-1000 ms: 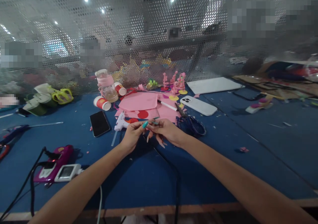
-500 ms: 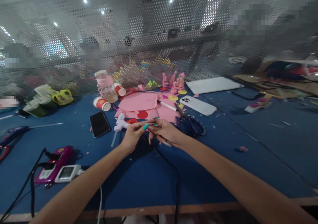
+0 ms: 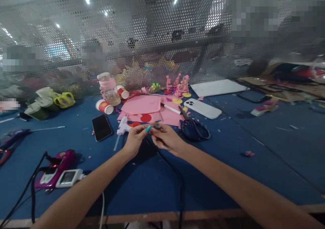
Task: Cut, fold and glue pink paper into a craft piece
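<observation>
My left hand [image 3: 134, 139] and my right hand [image 3: 166, 137] meet fingertip to fingertip just above the blue table [image 3: 228, 161]. Both pinch one small item between them; it is too small and too hidden to name. Their nails are teal. Just beyond the fingertips lie pink paper sheets [image 3: 143, 105] with red circles on them. A white glue gun [image 3: 123, 125] lies close to the left hand. Dark-handled scissors [image 3: 194, 129] lie right of the right hand.
A black phone [image 3: 101, 126] lies at the left and a white phone [image 3: 203, 107] at the right. A marker [image 3: 171, 108], pink paper figures [image 3: 179, 85], a bottle [image 3: 109, 88] and red cups [image 3: 104, 106] are behind. A magenta device [image 3: 57, 166] and cables [image 3: 175, 174] lie near the front edge. A perforated screen [image 3: 162, 36] closes the back.
The pink bit that hung below my right fingers no longer shows. My right hand has curled in and shifted slightly left against the left hand, which stays in place.
</observation>
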### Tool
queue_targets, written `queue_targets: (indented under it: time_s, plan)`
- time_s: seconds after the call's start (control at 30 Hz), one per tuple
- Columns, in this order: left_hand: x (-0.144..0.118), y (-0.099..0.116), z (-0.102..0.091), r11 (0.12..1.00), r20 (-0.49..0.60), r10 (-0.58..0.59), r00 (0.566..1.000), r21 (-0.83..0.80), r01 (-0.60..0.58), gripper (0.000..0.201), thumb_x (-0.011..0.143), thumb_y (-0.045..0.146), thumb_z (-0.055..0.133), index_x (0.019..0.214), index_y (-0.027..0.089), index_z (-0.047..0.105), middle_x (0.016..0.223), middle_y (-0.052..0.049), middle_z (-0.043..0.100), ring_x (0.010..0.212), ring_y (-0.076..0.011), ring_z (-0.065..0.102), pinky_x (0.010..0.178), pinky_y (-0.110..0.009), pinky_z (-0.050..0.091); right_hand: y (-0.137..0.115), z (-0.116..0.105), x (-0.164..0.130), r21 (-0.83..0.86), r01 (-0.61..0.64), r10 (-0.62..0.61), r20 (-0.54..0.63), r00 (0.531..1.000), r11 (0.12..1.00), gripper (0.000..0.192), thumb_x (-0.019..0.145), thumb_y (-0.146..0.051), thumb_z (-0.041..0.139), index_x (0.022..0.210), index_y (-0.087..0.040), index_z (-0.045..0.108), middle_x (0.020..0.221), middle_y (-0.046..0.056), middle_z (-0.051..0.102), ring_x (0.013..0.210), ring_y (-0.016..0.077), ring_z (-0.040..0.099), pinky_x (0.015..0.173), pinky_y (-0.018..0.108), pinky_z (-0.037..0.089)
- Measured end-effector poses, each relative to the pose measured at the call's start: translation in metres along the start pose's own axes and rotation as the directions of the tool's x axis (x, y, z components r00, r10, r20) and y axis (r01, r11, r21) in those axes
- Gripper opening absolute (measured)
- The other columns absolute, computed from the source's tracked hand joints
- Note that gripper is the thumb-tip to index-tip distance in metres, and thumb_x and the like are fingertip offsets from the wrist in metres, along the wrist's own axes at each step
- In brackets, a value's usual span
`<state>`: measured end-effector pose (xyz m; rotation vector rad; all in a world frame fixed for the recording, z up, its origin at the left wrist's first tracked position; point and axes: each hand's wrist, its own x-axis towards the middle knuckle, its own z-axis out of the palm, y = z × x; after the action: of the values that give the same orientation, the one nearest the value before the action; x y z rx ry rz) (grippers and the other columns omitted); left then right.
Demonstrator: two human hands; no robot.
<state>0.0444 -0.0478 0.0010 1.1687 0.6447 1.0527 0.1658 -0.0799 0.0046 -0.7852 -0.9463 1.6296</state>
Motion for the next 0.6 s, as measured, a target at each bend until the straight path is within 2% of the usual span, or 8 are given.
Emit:
queue_targets:
  time_s: [0.3, 0.43, 0.6]
  plan:
    - [-0.0016, 0.001, 0.0024, 0.999, 0.024, 0.011, 1.0, 0.039, -0.012, 0.021, 0.052, 0.032, 0.076, 0.064, 0.016, 0.069, 0.07, -0.002, 0.068, 0.072, -0.0158, 0.062, 0.076, -0.028, 0.045, 0.0071, 0.0056, 0.0021, 0.074, 0.021, -0.009, -0.163, 0.987, 0.997, 0.058, 0.037, -0.049, 0.077, 0.078, -0.016, 0.052, 0.031, -0.01, 0.046, 0.021, 0.0034, 0.032, 0.023, 0.013, 0.02]
    - [-0.0005, -0.0015, 0.0007, 0.999, 0.007, 0.006, 1.0, 0.035, -0.007, 0.023, 0.051, 0.034, 0.076, 0.064, 0.016, 0.07, 0.067, -0.001, 0.067, 0.069, -0.0137, 0.06, 0.074, -0.026, 0.045, 0.0077, 0.0043, 0.0016, -0.015, 0.016, -0.018, -0.151, 0.988, 1.0, 0.054, 0.047, -0.06, 0.068, 0.077, -0.016, 0.053, 0.031, -0.01, 0.044, 0.019, 0.0048, 0.032, 0.02, 0.014, 0.019]
    - [0.0038, -0.0069, -0.0028, 0.999, -0.069, 0.003, 0.998, -0.052, -0.007, 0.023, 0.05, 0.037, 0.076, 0.062, 0.019, 0.07, 0.063, 0.001, 0.066, 0.066, -0.0093, 0.058, 0.074, -0.021, 0.043, 0.0024, 0.0025, -0.0005, -0.148, 0.083, -0.099, -0.106, 0.989, 0.986, 0.051, 0.056, -0.067, 0.056, 0.063, -0.017, 0.049, 0.039, -0.006, 0.05, 0.024, 0.0064, 0.043, 0.022, 0.015, 0.03]
